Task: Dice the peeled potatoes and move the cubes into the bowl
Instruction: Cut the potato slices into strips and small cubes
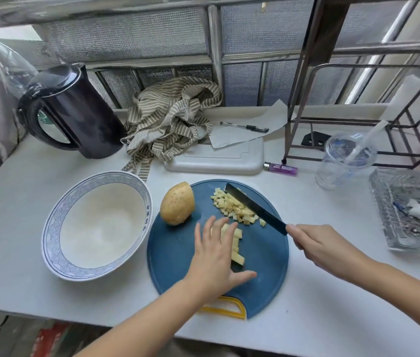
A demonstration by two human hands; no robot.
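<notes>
While the left hand [216, 256] lies with straight, spread fingers over a short row of potato strips [237, 247] near the middle of the round blue cutting board [268, 269], the right hand [324, 246] is curled tight round the handle of a dark knife [255, 208]. The hand comes in from the board's three o'clock side. The blade points toward eleven o'clock and lies against the right flank of a pile of small potato cubes [232, 207], which sits at about one o'clock on the board. A single cube lies just beside the blade's heel. A whole potato [177, 203] rests at the board's ten o'clock edge. The board's yellow grip [229, 309] is at six o'clock.

A white bowl [56, 210] with a blue patterned rim stands on the pale counter [23, 253] just beside the board at nine o'clock. All the cubes in view lie on the board. Past the board toward twelve o'clock lie a white tray [216, 161] and a striped cloth [172, 119], with a pen [245, 127] on a sheet of paper beyond. A black kettle [74, 112] stands toward ten o'clock. A purple lighter [280, 168] and a clear plastic cup [345, 161] sit toward two o'clock, and a glass dish [410, 210] at three.
</notes>
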